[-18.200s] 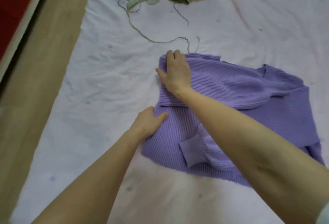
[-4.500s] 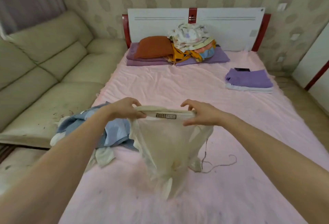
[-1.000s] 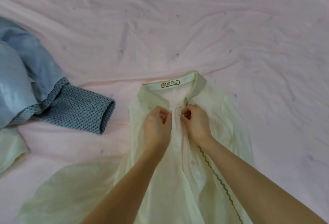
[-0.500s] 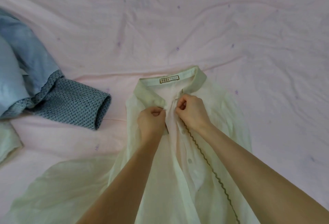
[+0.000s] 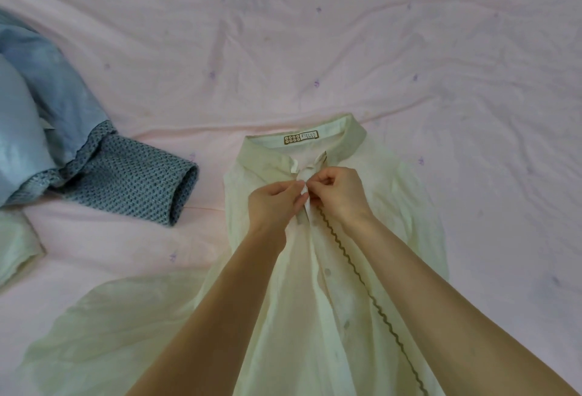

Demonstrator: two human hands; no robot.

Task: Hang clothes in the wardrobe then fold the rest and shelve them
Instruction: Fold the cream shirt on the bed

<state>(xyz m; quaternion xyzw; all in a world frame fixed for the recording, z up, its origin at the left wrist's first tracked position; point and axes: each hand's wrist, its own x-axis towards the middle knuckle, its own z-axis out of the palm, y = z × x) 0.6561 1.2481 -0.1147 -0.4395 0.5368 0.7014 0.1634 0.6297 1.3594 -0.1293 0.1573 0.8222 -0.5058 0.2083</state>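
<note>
A sheer pale cream blouse (image 5: 390, 213) lies front-up on the pink bedsheet (image 5: 315, 49), its collar with a brown label toward the top. A dark zigzag cord (image 5: 374, 298) runs down its front beside a row of small buttons. My left hand (image 5: 274, 203) and my right hand (image 5: 341, 191) meet just below the collar. Both pinch the thin ribbon ties and the front edges of the blouse between fingertips and thumbs. One sleeve spreads out toward the lower left.
A blue garment with a knitted dark-blue cuff (image 5: 132, 178) is heaped at the left edge. A pale green piece of cloth (image 5: 15, 247) shows at the far left below it. The pink sheet stretches wrinkled across the top and right.
Both hands stay at the blouse's neckline; since a second ago the ribbon ties under the collar have come into sight between my fingertips. Before that I held the blouse up by its collar.
</note>
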